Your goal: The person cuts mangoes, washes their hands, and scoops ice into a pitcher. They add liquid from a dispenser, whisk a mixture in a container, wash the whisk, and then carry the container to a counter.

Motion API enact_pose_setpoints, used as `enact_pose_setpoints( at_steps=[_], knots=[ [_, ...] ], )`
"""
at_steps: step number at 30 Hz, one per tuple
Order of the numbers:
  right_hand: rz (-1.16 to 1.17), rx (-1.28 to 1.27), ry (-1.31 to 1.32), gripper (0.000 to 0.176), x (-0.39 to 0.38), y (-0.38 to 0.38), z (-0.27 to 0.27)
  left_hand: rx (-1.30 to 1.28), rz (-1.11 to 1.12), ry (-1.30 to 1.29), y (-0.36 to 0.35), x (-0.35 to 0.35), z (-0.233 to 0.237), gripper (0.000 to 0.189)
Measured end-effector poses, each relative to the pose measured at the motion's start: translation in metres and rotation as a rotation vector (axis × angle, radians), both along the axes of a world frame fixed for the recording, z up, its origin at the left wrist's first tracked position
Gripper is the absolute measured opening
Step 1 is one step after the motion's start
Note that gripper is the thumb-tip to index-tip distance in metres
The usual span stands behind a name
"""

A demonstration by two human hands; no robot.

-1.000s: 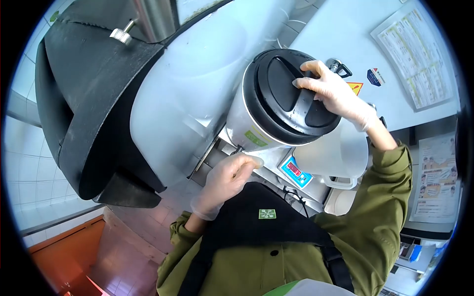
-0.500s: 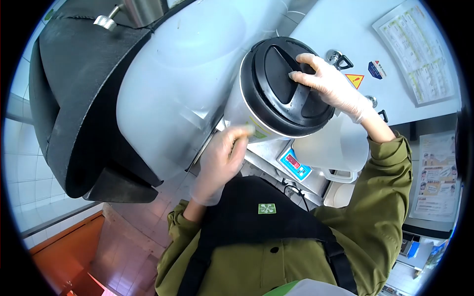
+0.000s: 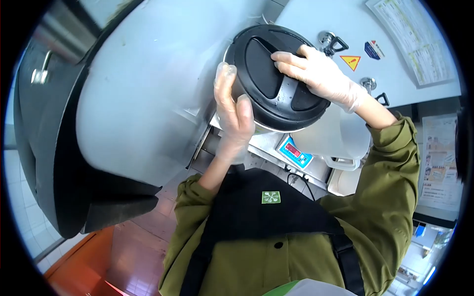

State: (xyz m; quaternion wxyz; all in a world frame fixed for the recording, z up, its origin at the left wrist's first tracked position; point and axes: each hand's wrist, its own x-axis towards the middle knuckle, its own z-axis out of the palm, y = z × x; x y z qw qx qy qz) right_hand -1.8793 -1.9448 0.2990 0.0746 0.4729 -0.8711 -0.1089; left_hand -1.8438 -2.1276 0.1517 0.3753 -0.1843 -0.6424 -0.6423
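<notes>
A round container with a black lid (image 3: 269, 106) stands in front of me, its pale wall mostly hidden under the lid. My right hand (image 3: 323, 79), in a clear glove, lies over the crossbar of the lid. Its fingers curl across the bar into the recess, and the thumb is hidden. My left hand (image 3: 232, 106), also gloved, is raised along the container's left side. Its fingers point up next to the lid's rim, with the thumb apart from them. Water drops show on the lid.
A scale with a red display (image 3: 293, 152) sits below the container, beside a translucent pitcher (image 3: 340, 140). Taps (image 3: 333, 42) project from the white panel at the right. A large whitish vessel with a black cover (image 3: 47, 148) fills the left. A black cable (image 3: 307, 185) hangs below the scale.
My left hand has moved up from the container's lower front to its left side, its fingers straightening. My right hand stays on the lid. The whole view has shifted slightly.
</notes>
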Motion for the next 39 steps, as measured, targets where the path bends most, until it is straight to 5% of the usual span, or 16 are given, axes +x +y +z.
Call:
enact_pose_setpoints(
  at_steps=[8, 14, 15, 18, 19, 22, 23, 26, 29, 33, 35, 38, 39],
  knots=[
    [-0.610, -0.227, 0.069, 0.024, 0.010, -0.051, -0.020, -0.052, 0.041, -0.062, 0.007, 0.005, -0.005, 0.044],
    [-0.659, -0.288, -0.189, 0.038, -0.006, -0.048, 0.014, 0.024, -0.007, -0.129, 0.003, 0.014, 0.000, 0.044],
    [-0.858, -0.414, -0.521, 0.047, 0.005, -0.045, 0.043, 0.049, -0.053, -0.162, -0.005, 0.015, -0.006, 0.043],
    [-0.642, -0.586, -0.214, 0.058, -0.014, 0.013, 0.028, 0.053, -0.061, -0.218, -0.020, 0.035, -0.005, 0.041],
    [-0.711, -0.633, -0.123, 0.067, -0.021, 0.027, 0.017, 0.005, -0.029, -0.210, -0.023, 0.042, -0.003, 0.041],
    [-0.890, -0.264, 0.011, 0.077, -0.031, 0.040, -0.011, -0.208, -0.007, -0.003, -0.022, 0.046, 0.012, 0.042],
    [-0.991, -0.379, -0.186, 0.082, -0.032, 0.035, -0.015, -0.361, -0.016, 0.030, -0.019, 0.046, 0.027, 0.042],
    [-1.067, -0.515, -0.304, 0.078, -0.050, 0.042, -0.027, -0.747, 0.069, 0.057, 0.015, 0.043, 0.064, 0.049],
    [-1.056, -0.730, -0.317, 0.052, -0.043, 0.036, -0.016, -0.835, 0.097, -0.055, 0.030, 0.041, 0.080, 0.049],
    [-0.688, -0.805, -0.624, 0.029, -0.020, 0.033, 0.037, -0.353, -0.070, 0.243, -0.007, 0.044, 0.031, 0.037],
    [-0.706, -0.847, -0.884, 0.030, 0.012, 0.001, 0.049, -0.290, 0.044, -0.022, -0.032, 0.069, -0.018, 0.028],
    [-0.764, -0.771, -0.761, 0.025, 0.053, -0.042, 0.059, -0.239, -0.157, -0.557, -0.050, 0.130, -0.109, 0.013],
    [-0.754, -0.774, -0.755, 0.025, 0.063, -0.050, 0.062, -0.333, -0.318, -1.025, -0.056, 0.160, -0.135, 0.022]
  ],
)
